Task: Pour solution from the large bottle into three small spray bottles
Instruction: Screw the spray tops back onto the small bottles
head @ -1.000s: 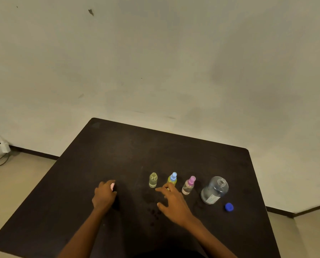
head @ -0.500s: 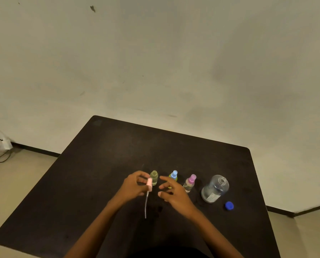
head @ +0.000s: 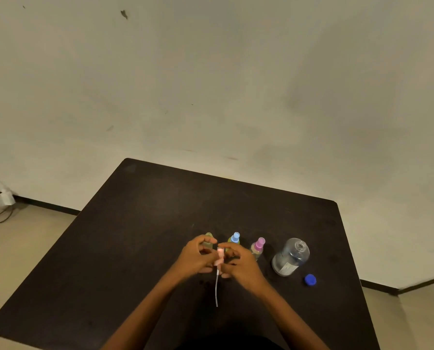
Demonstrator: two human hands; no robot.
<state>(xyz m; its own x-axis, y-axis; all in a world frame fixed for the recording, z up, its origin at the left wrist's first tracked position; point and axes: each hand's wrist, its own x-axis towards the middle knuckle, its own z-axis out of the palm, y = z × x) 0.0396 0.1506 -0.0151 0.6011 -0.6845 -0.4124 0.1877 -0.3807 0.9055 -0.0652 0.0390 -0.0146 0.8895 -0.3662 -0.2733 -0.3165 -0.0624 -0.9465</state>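
We see both hands meet in the lower middle of the frame, just above the dark tabletop [head: 135, 236]. Between them is the pink spray top [head: 219, 257], with its thin tube [head: 216, 291] hanging straight down toward the bottom of the frame.

A second ago the left hand [head: 194, 258] lay further left on the tabletop, with the pink spray top just showing at its fingers. Half a second ago it had lifted the top, and the right hand [head: 241, 265] was open beside it. Now the right hand has closed in. Its fingers are curled and pinch the pink spray top from the right side. The left hand has its fingers curled round the top from the left side. The picture is a bit blurry here, so we cannot tell just which fingers touch it.

Right behind the hands stands the open small bottle [head: 208, 239], with no top on it and yellowish liquid inside. To its right stand the blue-topped small bottle [head: 234, 239] and the purple-topped small bottle [head: 258, 247], all in a row. Further right stands the large bottle [head: 290, 257], with its mouth open and clear liquid inside. Its blue cap [head: 310, 279] lies on the tabletop, just to the lower right of it. The bottles and the cap have not moved since the earlier pictures.
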